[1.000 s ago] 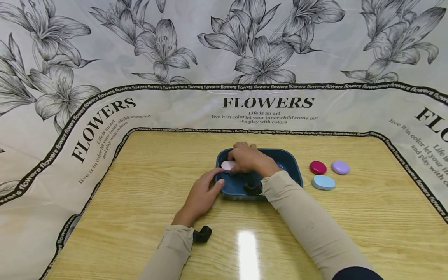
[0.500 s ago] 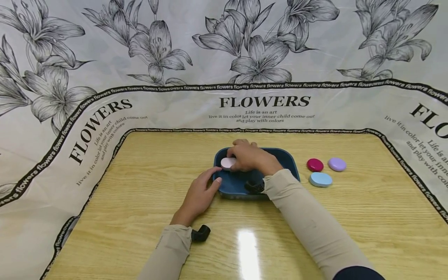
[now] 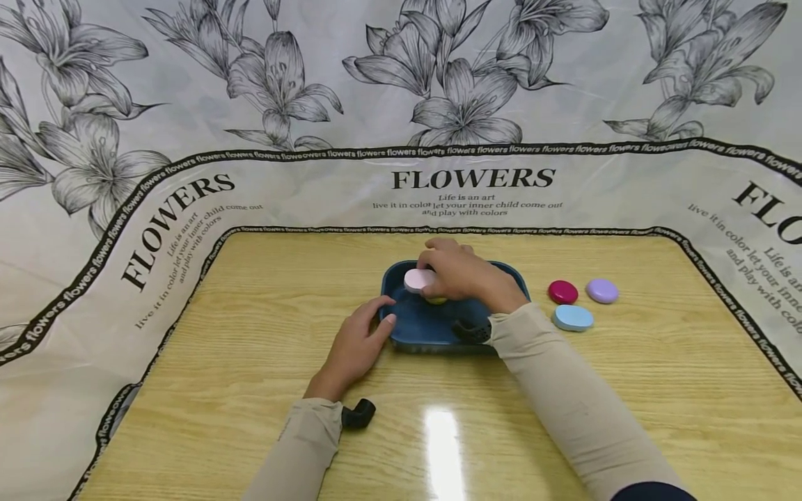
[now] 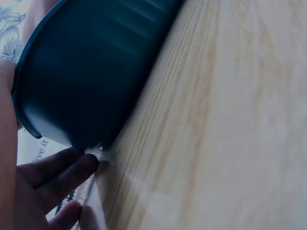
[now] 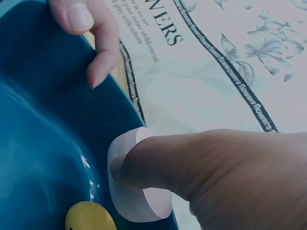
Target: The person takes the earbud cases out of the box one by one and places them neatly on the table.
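My right hand [image 3: 468,273] pinches a pale pink oval bar [image 3: 418,281], which looks like soap, over the left part of a dark blue tub [image 3: 426,334]. In the right wrist view the thumb presses on the side of the pink bar [image 5: 129,201], near the tub wall. A yellow rounded thing [image 5: 90,218] lies in the tub below it, mostly covered by the right hand in the head view. My left hand [image 3: 357,341] grips the tub's left end. Its thumb and a finger lie over the rim, with other fingers by the outer wall [image 4: 86,86] in the left wrist view.
To the right of the tub lie a crimson round piece [image 3: 562,292], a lilac round piece [image 3: 602,291] and a light blue oval piece [image 3: 573,318]. The wooden table [image 3: 276,299] meets a flower-print sheet [image 3: 313,195] at the back and sides.
My right hand has shifted up and to the right with the pink bar, off the tub's left end. The yellow thing now shows beneath it. The left hand keeps its place on the rim.
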### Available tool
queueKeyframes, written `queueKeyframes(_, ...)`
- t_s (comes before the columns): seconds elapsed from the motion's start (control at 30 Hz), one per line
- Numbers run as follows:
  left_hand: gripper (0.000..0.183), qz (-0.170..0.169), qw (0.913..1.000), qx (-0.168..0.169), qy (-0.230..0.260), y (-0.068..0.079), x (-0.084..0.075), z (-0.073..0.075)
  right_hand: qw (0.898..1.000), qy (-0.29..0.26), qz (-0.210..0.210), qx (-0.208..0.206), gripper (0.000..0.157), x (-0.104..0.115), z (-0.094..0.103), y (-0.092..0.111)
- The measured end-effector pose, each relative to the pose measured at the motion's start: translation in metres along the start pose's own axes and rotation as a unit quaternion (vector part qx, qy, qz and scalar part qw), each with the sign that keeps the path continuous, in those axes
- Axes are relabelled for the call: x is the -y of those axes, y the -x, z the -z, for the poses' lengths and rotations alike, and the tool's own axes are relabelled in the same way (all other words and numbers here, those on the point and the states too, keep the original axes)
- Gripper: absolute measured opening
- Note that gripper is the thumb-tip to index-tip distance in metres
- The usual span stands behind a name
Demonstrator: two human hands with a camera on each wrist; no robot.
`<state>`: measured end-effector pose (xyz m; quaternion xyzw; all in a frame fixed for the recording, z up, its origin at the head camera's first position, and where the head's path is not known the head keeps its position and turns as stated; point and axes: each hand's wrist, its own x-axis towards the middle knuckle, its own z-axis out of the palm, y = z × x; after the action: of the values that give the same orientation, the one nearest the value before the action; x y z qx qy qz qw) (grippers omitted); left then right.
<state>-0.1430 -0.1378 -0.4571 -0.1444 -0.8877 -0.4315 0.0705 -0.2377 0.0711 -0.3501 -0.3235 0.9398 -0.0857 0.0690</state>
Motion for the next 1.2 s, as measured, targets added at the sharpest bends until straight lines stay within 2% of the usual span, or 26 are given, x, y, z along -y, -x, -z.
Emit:
queueKeyframes(0.3, 0.048, 0.0, 1.0, 0.001, 0.003, 0.0, -0.001, 0.001, 1.0, -0.007, -0.007, -0.022, 0.038, -0.006, 0.001, 0.007)
queueKeyframes(0.57, 0.049, 0.0, 1.0, 0.0, 0.003, 0.0, 0.001, -0.001, 0.998, -0.028, 0.005, -0.06, 0.039, -0.012, 0.004, 0.017)
queueKeyframes(1.2, 0.048, 0.001, 1.0, 0.001, 0.002, 0.0, 0.001, 0.0, 0.993, -0.049, -0.041, -0.098, 0.041, -0.031, 0.018, 0.053)
